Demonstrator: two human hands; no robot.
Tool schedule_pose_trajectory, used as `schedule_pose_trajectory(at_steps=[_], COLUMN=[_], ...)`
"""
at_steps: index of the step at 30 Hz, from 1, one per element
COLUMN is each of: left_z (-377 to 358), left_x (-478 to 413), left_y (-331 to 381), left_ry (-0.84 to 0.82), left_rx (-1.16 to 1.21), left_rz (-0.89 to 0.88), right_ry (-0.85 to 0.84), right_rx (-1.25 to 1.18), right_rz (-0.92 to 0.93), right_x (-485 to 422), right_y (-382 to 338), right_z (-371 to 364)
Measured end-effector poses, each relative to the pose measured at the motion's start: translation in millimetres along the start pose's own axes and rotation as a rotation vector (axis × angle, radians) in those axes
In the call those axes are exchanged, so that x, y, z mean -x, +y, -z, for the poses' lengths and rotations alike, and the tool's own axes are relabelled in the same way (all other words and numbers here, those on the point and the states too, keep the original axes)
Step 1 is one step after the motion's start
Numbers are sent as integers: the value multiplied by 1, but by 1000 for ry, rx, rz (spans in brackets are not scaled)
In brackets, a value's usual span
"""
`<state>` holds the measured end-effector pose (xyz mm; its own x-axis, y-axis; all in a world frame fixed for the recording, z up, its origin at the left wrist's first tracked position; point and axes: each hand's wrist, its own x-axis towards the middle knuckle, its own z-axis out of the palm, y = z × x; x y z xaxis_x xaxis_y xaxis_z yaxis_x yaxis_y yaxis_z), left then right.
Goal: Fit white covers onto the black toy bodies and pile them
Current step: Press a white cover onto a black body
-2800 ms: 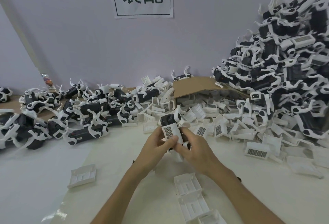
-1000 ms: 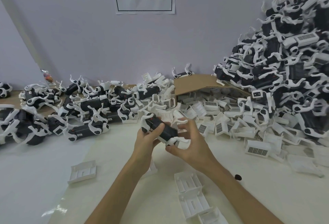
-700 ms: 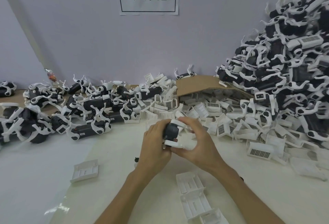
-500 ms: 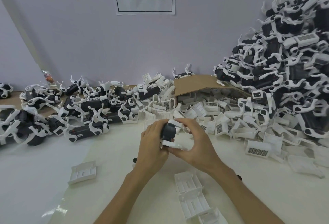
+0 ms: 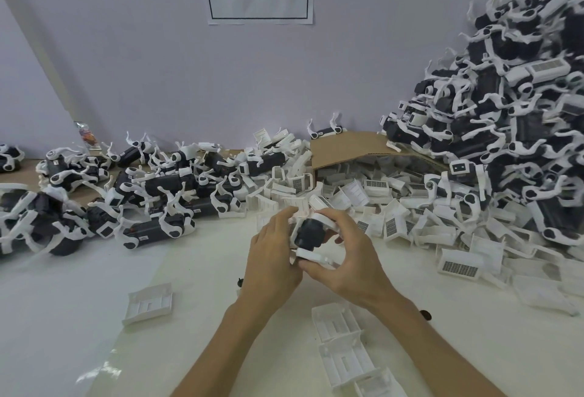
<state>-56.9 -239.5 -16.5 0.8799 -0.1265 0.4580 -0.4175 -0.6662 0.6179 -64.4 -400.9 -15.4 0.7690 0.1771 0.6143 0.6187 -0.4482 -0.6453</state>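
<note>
Both hands — left hand [image 5: 273, 257], right hand [image 5: 344, 257] — grip one black toy body [image 5: 308, 234]; squeeze its white cover [image 5: 316, 254] evenly until seated.

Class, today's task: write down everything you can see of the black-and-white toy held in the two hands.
The toy looks like hard plastic: a rounded black body seen end-on, with white pieces above and below it. It is held over the table, in front of the heap of loose white covers. The left hand grips its left side; the right hand curls over the top, its thumb pressing the lower white piece. Fingers hide the rest.
</note>
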Motion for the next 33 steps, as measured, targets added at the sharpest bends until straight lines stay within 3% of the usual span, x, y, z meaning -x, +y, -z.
schedule_pose_trajectory(at_steps=[5,9,17,22,27,33], left_z=[2,5,8,15,23,26], left_x=[0,-2,-4,-4,-11,-17], left_y=[-4,-3,-2,-2,-4,-18], left_ry=[-93,56,274,273,255,532], left_rx=[155,335,412,467,809,887], left_rz=[185,224,166,139,264,428], right_ry=[-4,-10,34,-39,-112,-231], right_rx=[-63,-85,-103,-346,-759,-630], right_rz=[-24,-47,-88,-353,-628,-836], right_x=[2,4,1,-7,-14,-25], right_y=[-2,-3,-7,-4,-4,-1], right_z=[4,3,5,11,18,37])
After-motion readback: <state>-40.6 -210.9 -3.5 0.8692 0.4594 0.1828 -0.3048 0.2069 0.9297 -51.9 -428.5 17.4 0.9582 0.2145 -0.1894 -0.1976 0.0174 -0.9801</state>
